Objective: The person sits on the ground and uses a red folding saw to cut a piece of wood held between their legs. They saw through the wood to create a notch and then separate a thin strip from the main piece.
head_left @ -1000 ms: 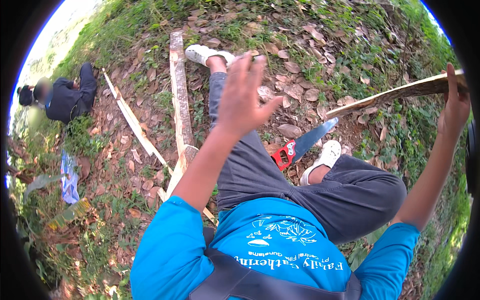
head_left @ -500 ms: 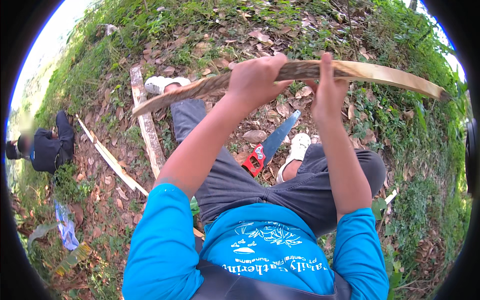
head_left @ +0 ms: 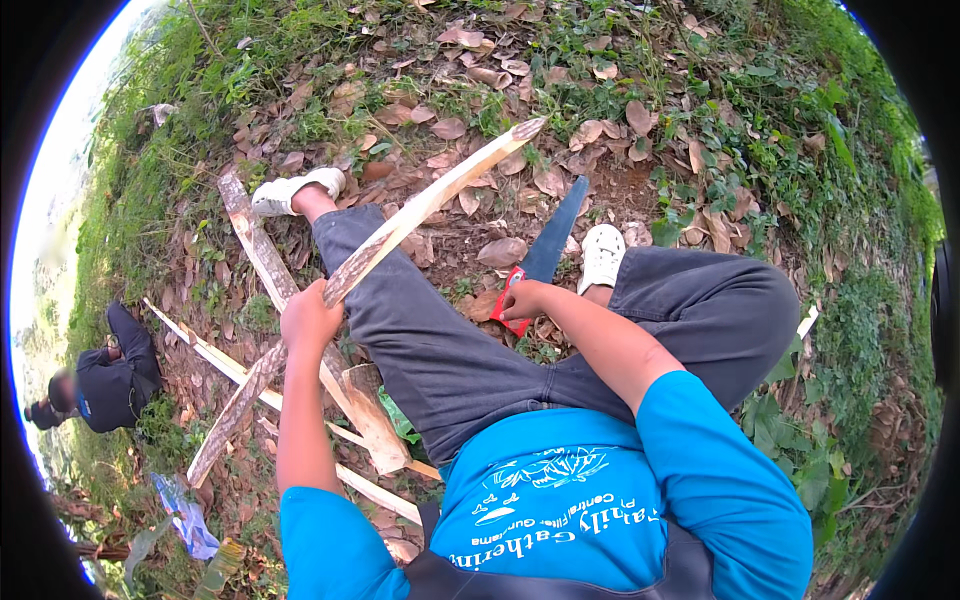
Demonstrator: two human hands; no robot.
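My left hand [head_left: 312, 318] is closed round a long wooden strip [head_left: 455, 180], with rough bark on part of it and pale cut wood on the rest. The strip slants over my outstretched left leg, its far end up toward the fallen leaves. Between my legs lies a handsaw [head_left: 555, 238] with a dark blade and a red handle, blade pointing away from me. My right hand [head_left: 528, 298] reaches down to the saw's handle, its fingers curled on it and partly covering it.
A bark-covered timber [head_left: 262, 250] lies on the ground left of my leg, with pale split strips [head_left: 205, 345] beside it. A person [head_left: 118, 370] in dark clothes is at the far left, and a bluish plastic bag [head_left: 188, 518] lies nearer. Dry leaves and weeds cover the slope.
The strip, earlier held level before me in both hands, has swung to the left and tilted in my left hand. My right hand has left it and come down onto the saw handle.
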